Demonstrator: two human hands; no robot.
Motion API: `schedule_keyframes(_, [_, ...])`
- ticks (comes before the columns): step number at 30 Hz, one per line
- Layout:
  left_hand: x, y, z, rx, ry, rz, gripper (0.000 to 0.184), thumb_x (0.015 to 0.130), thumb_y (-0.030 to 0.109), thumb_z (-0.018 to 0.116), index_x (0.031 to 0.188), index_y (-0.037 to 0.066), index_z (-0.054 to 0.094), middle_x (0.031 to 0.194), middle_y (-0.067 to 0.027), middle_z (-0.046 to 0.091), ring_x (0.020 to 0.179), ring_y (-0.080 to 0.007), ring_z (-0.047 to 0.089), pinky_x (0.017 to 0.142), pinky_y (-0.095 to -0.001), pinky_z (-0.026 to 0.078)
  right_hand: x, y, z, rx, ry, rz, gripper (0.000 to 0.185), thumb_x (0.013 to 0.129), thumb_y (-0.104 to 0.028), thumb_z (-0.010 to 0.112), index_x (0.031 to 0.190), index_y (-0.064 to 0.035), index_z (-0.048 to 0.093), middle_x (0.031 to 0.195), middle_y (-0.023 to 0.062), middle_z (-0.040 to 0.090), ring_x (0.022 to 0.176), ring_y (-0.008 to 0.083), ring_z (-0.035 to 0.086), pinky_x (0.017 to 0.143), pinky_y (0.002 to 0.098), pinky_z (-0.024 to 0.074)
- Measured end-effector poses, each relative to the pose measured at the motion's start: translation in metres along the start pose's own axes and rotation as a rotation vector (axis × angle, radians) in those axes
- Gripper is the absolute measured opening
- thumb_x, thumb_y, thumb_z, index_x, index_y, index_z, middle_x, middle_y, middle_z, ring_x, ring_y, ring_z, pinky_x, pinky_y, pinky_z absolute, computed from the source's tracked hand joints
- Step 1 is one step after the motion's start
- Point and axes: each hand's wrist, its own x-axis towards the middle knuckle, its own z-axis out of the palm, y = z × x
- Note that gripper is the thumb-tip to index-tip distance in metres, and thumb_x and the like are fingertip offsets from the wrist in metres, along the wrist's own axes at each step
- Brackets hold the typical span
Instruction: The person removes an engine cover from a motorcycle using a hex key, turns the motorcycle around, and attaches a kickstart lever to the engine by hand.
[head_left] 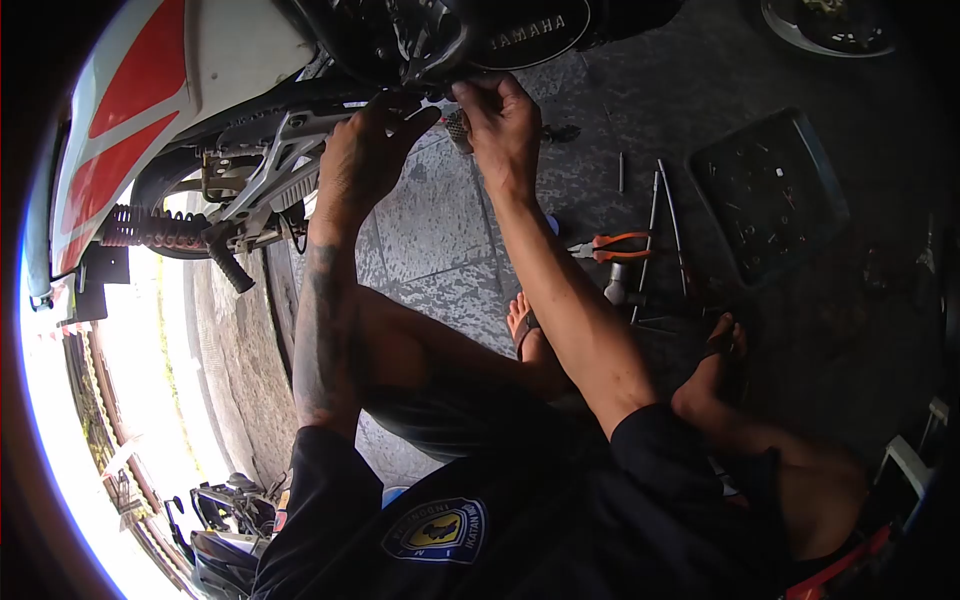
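Observation:
Both hands are up at the dark underside of a motorcycle's engine [420,50], just left of a round cover [530,30] lettered YAMAHA. My left hand [370,150] has its thumb and fingers bent close together at the engine's lower edge; its fingertips are partly lost in shadow. My right hand [500,125] is beside it, thumb and index finger pinched at the same edge. Whatever either hand pinches is too small and dark to make out. A metal footrest bracket [265,165] lies left of the hands.
Orange-handled pliers [620,246], long metal rods [650,235] and a short rod [621,172] lie on the tiled floor. Right of them is a black tray [760,200] with small parts. A round dish [830,30] is at the top right. Another motorcycle [235,540] is at the lower left.

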Motion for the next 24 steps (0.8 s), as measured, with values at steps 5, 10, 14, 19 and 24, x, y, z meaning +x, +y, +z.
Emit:
schedule_keyframes(5, [0.01, 0.018, 0.006, 0.112, 0.135, -0.067, 0.03, 0.086, 0.04, 0.065, 0.096, 0.012, 0.067, 0.094, -0.0101, 0.071, 0.088, -0.0312, 0.068, 0.074, -0.0408, 0.052, 0.001, 0.003, 0.001, 0.046, 0.042, -0.017, 0.006, 0.088, -0.008, 0.067, 0.088, -0.0036, 0.063, 0.067, -0.0057, 0.056, 0.052, -0.0006, 0.04, 0.042, 0.0194, 0.028])
schedule_keyframes(10, [0.022, -0.002, 0.012, 0.05, 0.132, -0.025, 0.028, 0.087, 0.038, 0.064, 0.098, 0.013, 0.067, 0.095, -0.0092, 0.071, 0.09, -0.0317, 0.067, 0.074, -0.0411, 0.052, 0.011, 0.003, -0.005, 0.1, -0.02, 0.035, 0.01, 0.085, -0.009, 0.069, 0.092, -0.0038, 0.066, 0.068, -0.0048, 0.058, 0.05, -0.0005, 0.041, 0.042, 0.018, 0.0305])
schedule_keyframes(14, [0.024, -0.001, 0.013, 0.045, 0.127, 0.019, 0.022, 0.087, 0.031, 0.064, 0.1, 0.013, 0.067, 0.094, -0.0092, 0.071, 0.09, -0.0313, 0.067, 0.075, -0.0412, 0.052, 0.018, -0.001, -0.016, 0.05, -0.111, 0.151, 0.019, 0.084, -0.015, 0.072, 0.098, -0.0036, 0.067, 0.075, -0.0024, 0.062, 0.056, 0.0019, 0.049, 0.048, 0.0182, 0.0386])
schedule_keyframes(19, [0.022, 0.004, 0.012, 0.088, 0.152, 0.044, 0.026, 0.087, 0.032, 0.064, 0.1, 0.01, 0.066, 0.092, -0.01, 0.071, 0.09, -0.0315, 0.068, 0.074, -0.0417, 0.052, 0.015, -0.002, -0.011, 0.022, -0.075, 0.146, 0.038, 0.079, -0.02, 0.073, 0.11, -0.0019, 0.063, 0.109, 0.0153, 0.067, 0.102, 0.0261, 0.064, 0.092, 0.0357, 0.0466])
schedule_keyframes(24, [0.02, 0.015, 0.004, 0.157, 0.124, 0.003, 0.032, 0.087, 0.035, 0.066, 0.104, 0.009, 0.064, 0.092, -0.0108, 0.071, 0.089, -0.0313, 0.068, 0.073, -0.0408, 0.052, -0.008, 0.023, -0.018, -0.198, 0.063, 0.003, 0.03, 0.092, -0.009, 0.054, 0.121, -0.0023, 0.054, 0.099, 0.0093, 0.054, 0.083, 0.013, 0.061, 0.064, 0.0253, 0.0506])
